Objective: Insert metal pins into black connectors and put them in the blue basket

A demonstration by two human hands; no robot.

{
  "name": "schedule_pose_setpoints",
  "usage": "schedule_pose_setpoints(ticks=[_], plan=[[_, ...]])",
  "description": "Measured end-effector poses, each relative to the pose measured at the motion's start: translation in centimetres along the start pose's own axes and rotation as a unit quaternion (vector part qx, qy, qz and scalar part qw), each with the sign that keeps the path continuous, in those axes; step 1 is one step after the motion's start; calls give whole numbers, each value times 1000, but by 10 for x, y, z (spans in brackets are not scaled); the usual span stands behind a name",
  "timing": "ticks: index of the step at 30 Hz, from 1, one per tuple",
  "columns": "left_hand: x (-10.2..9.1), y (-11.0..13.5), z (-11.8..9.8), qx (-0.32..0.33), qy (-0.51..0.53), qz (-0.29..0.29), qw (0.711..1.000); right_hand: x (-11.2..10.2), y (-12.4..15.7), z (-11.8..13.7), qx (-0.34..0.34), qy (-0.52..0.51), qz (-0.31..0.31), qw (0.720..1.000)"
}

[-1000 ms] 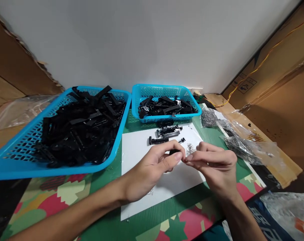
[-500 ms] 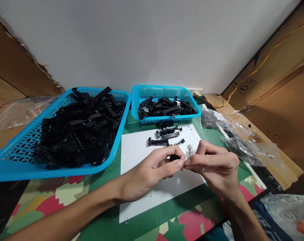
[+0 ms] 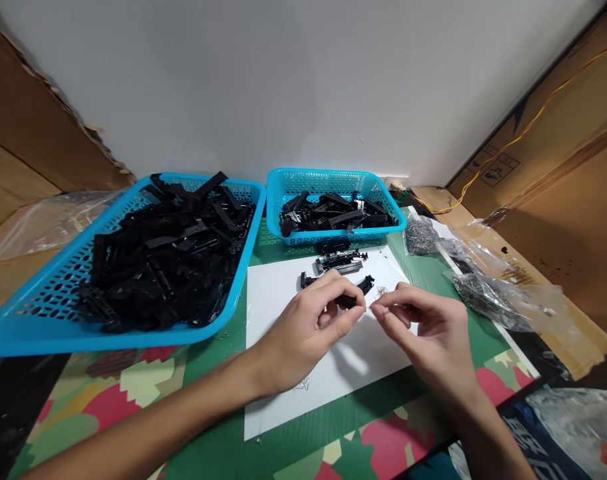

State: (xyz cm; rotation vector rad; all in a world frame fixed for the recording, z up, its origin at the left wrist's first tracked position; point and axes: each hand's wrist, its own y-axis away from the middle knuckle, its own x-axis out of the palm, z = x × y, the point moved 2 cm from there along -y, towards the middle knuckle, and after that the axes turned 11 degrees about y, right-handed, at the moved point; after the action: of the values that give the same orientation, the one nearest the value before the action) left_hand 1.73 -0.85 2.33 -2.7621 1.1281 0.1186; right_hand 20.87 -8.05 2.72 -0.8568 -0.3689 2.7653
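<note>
Above the white sheet (image 3: 271,300), my two hands meet almost fingertip to fingertip. My left hand (image 3: 308,333) is closed, thumb against forefinger, and a black plastic part (image 3: 346,302) shows inside its curled fingers, mostly covered by them. My right hand (image 3: 426,327) is closed in a pinch just to the right. A tiny pale thing is at the fingertips, too small to name. Behind the hands, several black plastic parts (image 3: 341,262) lie on the sheet. A small heap of thin metal pieces (image 3: 382,291) is partly hidden behind my right hand.
A large blue basket (image 3: 28,340) heaped with black parts stands left; a smaller blue basket (image 3: 336,175) with similar parts stands at the back. Clear bags of small metal pieces (image 3: 421,237) lie right. More thin wire pieces (image 3: 301,385) lie near my left wrist. Cardboard (image 3: 573,220) walls the right side.
My right hand has drawn slightly back from the left, its thumb and fingertips now facing the left fingertips. The black part shows less in my hands. The view has shifted slightly.
</note>
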Motion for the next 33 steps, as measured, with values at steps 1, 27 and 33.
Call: schedule_pose_setpoints(ticks=[1,27,33], plan=[[-1,0,3,4,-23,-4,1000,-3,0,-3,25,4,-9,1000],[-2,-1,20,138,-214,59,965,-1,-10,-30,74,244,123,959],[-2,-1,20,134,-209,59,967,-1,-12,-26,55,250,151,955]])
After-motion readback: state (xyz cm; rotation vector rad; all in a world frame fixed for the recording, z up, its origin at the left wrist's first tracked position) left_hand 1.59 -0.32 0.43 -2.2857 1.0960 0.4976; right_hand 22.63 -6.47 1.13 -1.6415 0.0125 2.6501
